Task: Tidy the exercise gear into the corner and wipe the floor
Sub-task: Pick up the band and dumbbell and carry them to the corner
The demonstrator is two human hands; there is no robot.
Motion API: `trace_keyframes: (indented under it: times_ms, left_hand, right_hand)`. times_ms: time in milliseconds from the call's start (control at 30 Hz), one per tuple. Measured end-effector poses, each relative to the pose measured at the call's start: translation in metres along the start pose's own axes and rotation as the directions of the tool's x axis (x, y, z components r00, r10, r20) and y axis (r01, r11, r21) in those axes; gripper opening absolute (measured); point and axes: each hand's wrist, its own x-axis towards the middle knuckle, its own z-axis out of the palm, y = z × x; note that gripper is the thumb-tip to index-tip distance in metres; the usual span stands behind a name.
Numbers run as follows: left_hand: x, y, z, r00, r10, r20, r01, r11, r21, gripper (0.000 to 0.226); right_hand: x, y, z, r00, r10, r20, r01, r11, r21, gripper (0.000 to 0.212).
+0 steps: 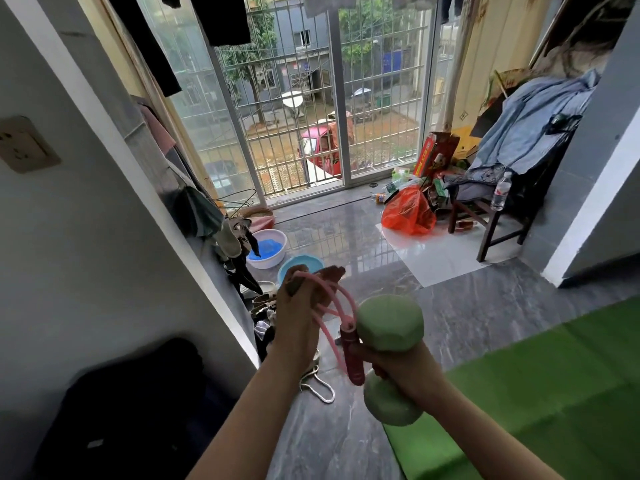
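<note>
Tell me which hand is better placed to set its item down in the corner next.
Probably the right hand: it grips the green dumbbell and a jump rope handle, while the left hand only gathers the pink rope.

Soft daylight comes in through the barred glass doors (322,109) at the far end; the room is evenly lit with no hard shadows; the polished grey floor (346,237) mirrors the bars and sky as a pale glare; a white tile patch (436,261) near the chair reads almost overexposed; the wall (69,254) on the left is dimmer and greyish; a dark bag (131,403) in the lower left corner is smeared and out of focus; the green mat (554,393) is vivid but soft; the wide lens bends the door frames and walls outward at the edges; hanging clothes (221,19) at the top are silhouetted.
</note>
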Motion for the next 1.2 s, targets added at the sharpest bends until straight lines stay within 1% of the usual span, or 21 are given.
trace_keyframes:
  times_ms: [33, 67, 100, 133, 167, 200, 267, 333, 400, 467, 500, 567, 633, 733, 800, 867, 900, 933, 1067, 1133, 1200]
  left_hand:
    - [0.001, 0.001, -0.004, 1.000, -0.001, -0.011, 0.001, 1.000, 0.024, 0.022]
    - [0.004, 0.001, -0.010, 1.000, 0.026, -0.013, -0.024, 0.988, 0.150, 0.024]
    - [0.007, 0.000, -0.017, 0.998, 0.069, 0.014, -0.069, 0.936, 0.345, 0.024]
    - [0.009, -0.001, -0.022, 0.993, 0.096, 0.072, -0.119, 0.827, 0.549, 0.023]
    - [0.011, -0.003, -0.028, 0.985, 0.102, 0.137, -0.169, 0.695, 0.699, 0.020]
    - [0.012, -0.005, -0.034, 0.975, 0.106, 0.196, -0.221, 0.576, 0.787, 0.017]
    - [0.013, -0.008, -0.044, 0.948, 0.111, 0.298, -0.317, 0.380, 0.869, 0.011]
    - [0.012, -0.012, -0.050, 0.914, 0.092, 0.396, -0.406, 0.208, 0.890, 0.008]
    - [0.010, -0.016, -0.056, 0.890, 0.049, 0.454, -0.457, 0.083, 0.886, 0.007]
    - [0.007, -0.019, -0.058, 0.879, -0.013, 0.476, -0.476, 0.009, 0.879, 0.016]
    - [0.006, -0.020, -0.059, 0.870, -0.040, 0.492, -0.493, 0.002, 0.870, 0.022]
    - [0.005, -0.027, -0.063, 0.854, -0.072, 0.516, -0.515, 0.031, 0.856, 0.017]
    - [-0.001, -0.036, -0.066, 0.828, -0.139, 0.543, -0.540, 0.063, 0.840, 0.020]
    - [-0.010, -0.050, -0.071, 0.795, -0.193, 0.575, -0.574, 0.069, 0.816, 0.021]
    - [-0.019, -0.060, -0.069, 0.770, -0.219, 0.599, -0.604, 0.051, 0.795, 0.021]
    - [-0.027, -0.071, -0.065, 0.740, -0.234, 0.630, -0.644, 0.021, 0.765, 0.024]
    - [-0.029, -0.075, -0.062, 0.728, -0.239, 0.643, -0.660, 0.010, 0.751, 0.027]
    - [-0.033, -0.079, -0.058, 0.708, -0.256, 0.658, -0.679, 0.009, 0.734, 0.028]
    - [-0.050, -0.097, -0.029, 0.581, -0.346, 0.737, -0.783, 0.009, 0.622, 0.024]
    - [-0.058, -0.107, -0.010, 0.517, -0.376, 0.769, -0.825, 0.019, 0.564, 0.024]
    - [-0.067, -0.119, 0.011, 0.473, -0.420, 0.775, -0.841, 0.047, 0.539, 0.024]
  right_hand:
    - [-0.004, 0.001, 0.000, 1.000, 0.003, 0.003, -0.003, 1.000, -0.019, 0.017]
    - [-0.007, 0.004, -0.001, 1.000, -0.007, 0.018, 0.007, 0.999, -0.048, 0.019]
    - [-0.011, 0.004, -0.001, 1.000, -0.005, 0.027, 0.007, 0.996, -0.085, 0.020]
    - [-0.013, 0.007, -0.001, 1.000, -0.002, 0.026, 0.005, 0.992, -0.122, 0.020]
    - [-0.016, 0.010, 0.000, 1.000, 0.006, 0.010, -0.004, 0.987, -0.162, 0.019]
    - [-0.016, 0.015, 0.001, 1.000, 0.019, -0.021, -0.023, 0.979, -0.203, 0.017]
    - [-0.017, 0.020, 0.002, 0.995, 0.045, -0.093, -0.071, 0.953, -0.295, 0.023]
    - [-0.019, 0.024, 0.002, 0.987, 0.085, -0.139, -0.130, 0.926, -0.355, 0.029]
    - [-0.024, 0.025, 0.005, 0.980, 0.107, -0.168, -0.166, 0.904, -0.395, 0.030]
    - [-0.029, 0.025, 0.007, 0.979, 0.111, -0.174, -0.182, 0.861, -0.474, 0.028]
    - [-0.032, 0.025, 0.008, 0.978, 0.110, -0.177, -0.189, 0.828, -0.528, 0.023]
    - [-0.038, 0.025, 0.010, 0.971, 0.105, -0.214, -0.216, 0.767, -0.604, 0.019]
    - [-0.048, 0.029, 0.011, 0.959, 0.108, -0.261, -0.249, 0.760, -0.600, 0.012]
    - [-0.061, 0.036, 0.009, 0.935, 0.137, -0.327, -0.322, 0.716, -0.620, 0.009]
    - [-0.070, 0.040, 0.002, 0.918, 0.178, -0.353, -0.377, 0.669, -0.641, 0.004]
    - [-0.082, 0.043, -0.003, 0.907, 0.228, -0.355, -0.415, 0.627, -0.659, 0.010]
    - [-0.087, 0.045, -0.006, 0.903, 0.246, -0.353, -0.427, 0.618, -0.660, 0.009]
    - [-0.093, 0.046, -0.009, 0.898, 0.261, -0.354, -0.437, 0.611, -0.660, 0.006]
    - [-0.122, 0.053, -0.032, 0.848, 0.320, -0.421, -0.528, 0.570, -0.630, 0.026]
    - [-0.136, 0.055, -0.049, 0.825, 0.341, -0.451, -0.564, 0.559, -0.608, 0.027]
    - [-0.151, 0.057, -0.071, 0.802, 0.358, -0.478, -0.595, 0.555, -0.582, 0.027]
